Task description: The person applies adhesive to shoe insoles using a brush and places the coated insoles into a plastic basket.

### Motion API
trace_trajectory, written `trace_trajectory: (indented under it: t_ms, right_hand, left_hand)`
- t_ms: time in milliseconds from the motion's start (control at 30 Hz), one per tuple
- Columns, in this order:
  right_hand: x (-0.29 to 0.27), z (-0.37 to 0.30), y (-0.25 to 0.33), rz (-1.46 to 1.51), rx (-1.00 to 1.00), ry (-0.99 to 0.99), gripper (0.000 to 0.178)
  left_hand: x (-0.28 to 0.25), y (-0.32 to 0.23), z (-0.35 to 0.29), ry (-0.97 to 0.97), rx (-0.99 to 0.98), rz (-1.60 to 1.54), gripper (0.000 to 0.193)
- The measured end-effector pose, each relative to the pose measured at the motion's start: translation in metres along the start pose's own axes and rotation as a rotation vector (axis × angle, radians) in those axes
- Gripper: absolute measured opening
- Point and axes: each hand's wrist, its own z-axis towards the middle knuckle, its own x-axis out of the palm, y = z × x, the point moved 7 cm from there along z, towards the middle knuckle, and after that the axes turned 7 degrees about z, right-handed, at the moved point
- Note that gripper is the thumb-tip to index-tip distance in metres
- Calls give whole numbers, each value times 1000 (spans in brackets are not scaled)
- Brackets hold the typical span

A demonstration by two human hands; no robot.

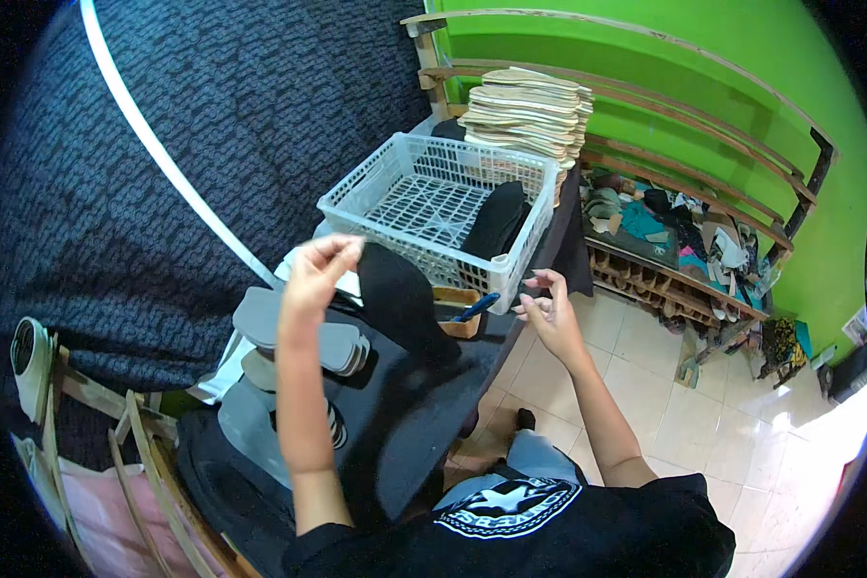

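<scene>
My left hand [320, 279] pinches the edge of a black insole [400, 294] between thumb and fingers, holding it up over the dark-covered table [409, 424]. To the right, my right hand [551, 316] is raised past the table's edge with fingers bent and apart, nothing visible in them. A blue-handled brush [479, 306] rests in a small wooden tray [460, 328], a little left of that hand. Grey sole pieces [332, 349] lie stacked below my left wrist, with a larger grey sole stack [246, 424] nearer. Part of the tray is hidden by the insole.
A clear plastic crate [385, 217] beyond my hands holds several black insoles [496, 222]. Behind it rises a tall stack of cream sole pieces [525, 116]. A wooden rack [684, 260] with scraps stands along the green wall. A white pole [154, 144] crosses the dark curtain at left.
</scene>
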Motion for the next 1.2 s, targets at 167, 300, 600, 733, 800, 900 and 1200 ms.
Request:
trace_trajectory:
  t_ms: [167, 300, 600, 733, 800, 900, 1200]
  right_hand:
    - [-31, 15, 11, 40, 1, -91, 40]
    - [-47, 39, 11, 67, -14, -102, 41]
    - [-86, 104, 5, 133, -61, -165, 37]
    - [-97, 127, 7, 129, -117, -148, 34]
    - [-101, 135, 9, 132, -116, -150, 34]
    - [-112, 149, 12, 142, -120, -195, 29]
    - [-86, 203, 26, 480, 26, -15, 20]
  left_hand:
    - [6, -54, 91, 372, 109, 163, 18]
    - [26, -81, 159, 483, 105, 139, 18]
    - [103, -73, 259, 748, 67, 70, 16]
    - [127, -40, 284, 692, -38, 69, 12]
    - [128, -30, 290, 747, -38, 95, 14]
    - [135, -23, 298, 788, -58, 107, 16]
    - [167, 8, 297, 869, -155, 93, 15]
